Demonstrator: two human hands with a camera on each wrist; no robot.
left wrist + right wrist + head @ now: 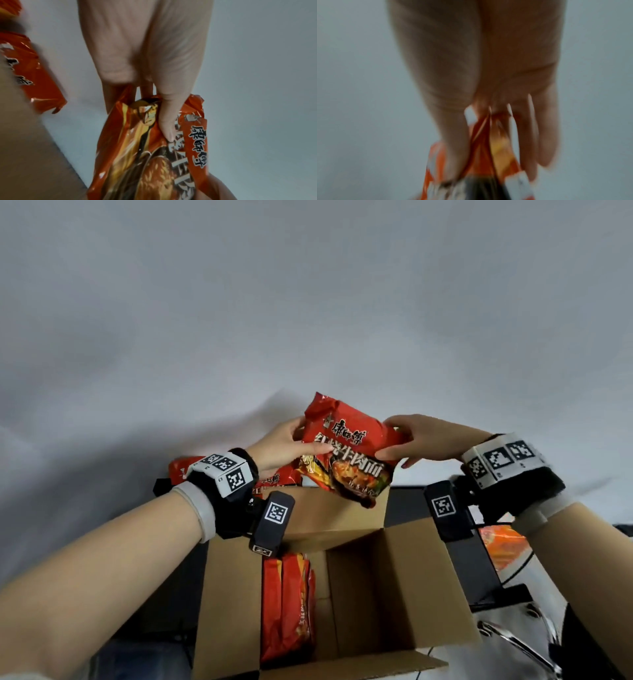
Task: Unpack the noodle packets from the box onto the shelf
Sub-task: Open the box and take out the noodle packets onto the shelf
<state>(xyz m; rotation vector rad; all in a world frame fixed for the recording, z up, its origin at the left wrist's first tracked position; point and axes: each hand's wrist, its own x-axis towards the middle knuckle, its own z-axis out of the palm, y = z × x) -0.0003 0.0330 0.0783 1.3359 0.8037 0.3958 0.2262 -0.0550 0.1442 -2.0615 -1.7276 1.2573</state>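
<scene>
A red noodle packet [349, 450] is held up over the open cardboard box [383, 570], in front of a grey wall. My left hand [291, 445] pinches its left edge, thumb on the printed front. My right hand [411, 440] pinches its right edge. The left wrist view shows the thumb lying on the packet [154, 148]. Blurred in the right wrist view, thumb and fingers clamp the packet's sealed end [484, 142]. More red packets [287, 604] stand upright inside the box. Another packet [185, 467] lies behind my left wrist.
A black frame [472, 570] stands just right of the box. An orange packet [503, 546] shows below my right wrist. Chrome metal parts [513, 642] are at the lower right. The box's flaps [349, 669] stick out toward me.
</scene>
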